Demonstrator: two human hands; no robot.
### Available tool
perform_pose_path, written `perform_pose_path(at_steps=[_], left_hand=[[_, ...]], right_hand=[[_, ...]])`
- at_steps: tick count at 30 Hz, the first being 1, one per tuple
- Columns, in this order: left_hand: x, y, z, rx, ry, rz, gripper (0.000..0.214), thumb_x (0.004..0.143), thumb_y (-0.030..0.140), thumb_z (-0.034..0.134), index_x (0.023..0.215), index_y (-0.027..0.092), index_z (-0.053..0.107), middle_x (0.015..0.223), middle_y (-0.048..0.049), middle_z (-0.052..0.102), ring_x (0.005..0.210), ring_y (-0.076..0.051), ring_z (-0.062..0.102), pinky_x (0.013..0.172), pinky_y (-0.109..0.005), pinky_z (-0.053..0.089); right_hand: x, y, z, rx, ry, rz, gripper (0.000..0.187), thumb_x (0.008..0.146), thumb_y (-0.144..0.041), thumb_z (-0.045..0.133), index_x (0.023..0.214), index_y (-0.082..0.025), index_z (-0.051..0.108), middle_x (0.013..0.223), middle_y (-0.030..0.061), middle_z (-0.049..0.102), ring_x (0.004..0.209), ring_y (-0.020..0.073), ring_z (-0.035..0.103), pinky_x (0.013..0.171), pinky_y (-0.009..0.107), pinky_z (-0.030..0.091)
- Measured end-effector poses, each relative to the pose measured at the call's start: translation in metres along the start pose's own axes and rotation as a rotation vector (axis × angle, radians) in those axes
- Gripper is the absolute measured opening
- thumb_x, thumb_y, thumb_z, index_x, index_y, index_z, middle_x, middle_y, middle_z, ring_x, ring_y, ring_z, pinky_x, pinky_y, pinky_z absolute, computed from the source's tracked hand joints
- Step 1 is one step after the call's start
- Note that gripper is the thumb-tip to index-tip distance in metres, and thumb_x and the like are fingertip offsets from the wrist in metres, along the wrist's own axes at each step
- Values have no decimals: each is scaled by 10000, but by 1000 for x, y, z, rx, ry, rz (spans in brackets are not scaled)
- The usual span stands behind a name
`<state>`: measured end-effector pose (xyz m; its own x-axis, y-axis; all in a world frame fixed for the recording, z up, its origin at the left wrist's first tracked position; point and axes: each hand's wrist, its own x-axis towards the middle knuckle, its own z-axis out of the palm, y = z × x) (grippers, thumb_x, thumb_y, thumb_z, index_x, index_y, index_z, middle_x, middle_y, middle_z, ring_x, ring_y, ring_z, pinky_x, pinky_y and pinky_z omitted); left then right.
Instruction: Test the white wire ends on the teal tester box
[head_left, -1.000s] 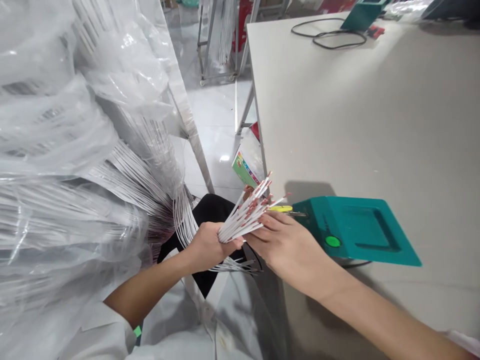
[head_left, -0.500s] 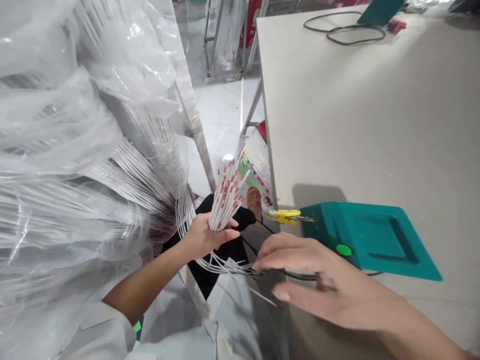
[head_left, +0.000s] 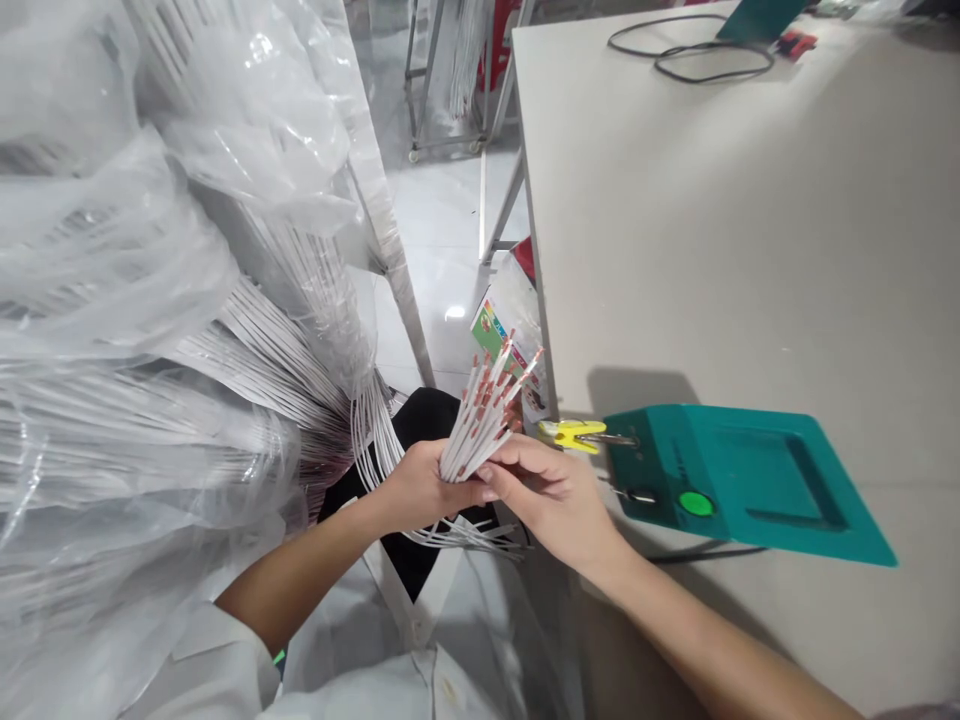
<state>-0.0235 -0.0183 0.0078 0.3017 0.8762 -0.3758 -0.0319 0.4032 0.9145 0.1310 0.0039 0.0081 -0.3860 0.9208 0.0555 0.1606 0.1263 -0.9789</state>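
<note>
A bundle of white wires (head_left: 478,430) with bare copper-coloured ends points up and away from me. My left hand (head_left: 418,488) is wrapped round it below the ends. At the bundle's right side, my right hand (head_left: 553,498) is closed, thumb and fingers pinching at the wires; exactly how many it grips is hidden. The wires' other ends (head_left: 476,540) hang loosely below my hands, over my lap. To the right, a teal panel (head_left: 780,485) with a green round button (head_left: 697,503) lies on the table, and a yellow clip (head_left: 574,434) is attached near its left edge.
Plastic-wrapped bunches of white wires (head_left: 262,330) fill the left side, along a wrapped rack bar (head_left: 390,230). The pale table (head_left: 712,220) has a black cable (head_left: 697,75) at its far end. A wheeled metal frame (head_left: 450,145) stands on the floor beyond.
My right hand has moved left from beside the panel to the wires, its fingers now closed there. The bundle in my left hand has shifted slightly right.
</note>
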Motion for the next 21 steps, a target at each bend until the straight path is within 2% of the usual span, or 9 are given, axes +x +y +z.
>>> perform_pose_path(at_steps=[4,9,11,13,17,19,21], left_hand=[[1,-1,0,10,-15,-3,265,646,345,714,703,115,596,567,19,549,455,-59,447,429,-185,365],[2,1,-1,-76,2,-3,299,641,384,716,687,105,616,605,-12,600,482,-82,526,469,-204,424],[3,0,-2,-131,62,9,308,667,401,696,682,104,616,631,-40,637,535,-106,584,517,-212,450],[5,-3,-3,-194,182,11,311,683,410,684,677,109,606,629,-49,652,572,-121,614,548,-216,465],[7,-7,-3,-266,467,49,285,688,398,683,693,125,600,573,-3,619,449,-68,524,460,-191,413],[6,-6,0,-228,473,73,274,667,378,703,736,124,628,555,19,592,406,-45,453,415,-184,359],[3,-4,3,-183,399,41,301,619,352,741,784,115,655,533,30,564,408,-45,431,404,-188,338]], right_hand=[[-1,5,1,34,-12,38,102,749,-269,613,720,-176,644,702,35,619,639,137,576,586,262,481],[-3,5,3,134,125,59,103,738,-243,611,659,-176,598,636,-3,545,552,97,512,514,223,432],[-2,5,4,173,161,62,112,735,-240,610,646,-178,583,633,-10,528,541,89,494,503,217,420],[-3,5,4,186,181,65,104,732,-233,613,652,-179,574,643,-13,521,534,84,480,494,214,411],[-5,9,7,133,174,42,84,753,-223,601,687,-181,570,679,-5,527,555,88,489,508,220,425],[-7,11,8,75,155,14,76,781,-221,582,714,-183,577,695,3,533,580,95,503,524,226,434],[-8,13,8,9,125,-28,65,802,-210,568,746,-187,590,717,13,544,625,107,528,563,241,453]])
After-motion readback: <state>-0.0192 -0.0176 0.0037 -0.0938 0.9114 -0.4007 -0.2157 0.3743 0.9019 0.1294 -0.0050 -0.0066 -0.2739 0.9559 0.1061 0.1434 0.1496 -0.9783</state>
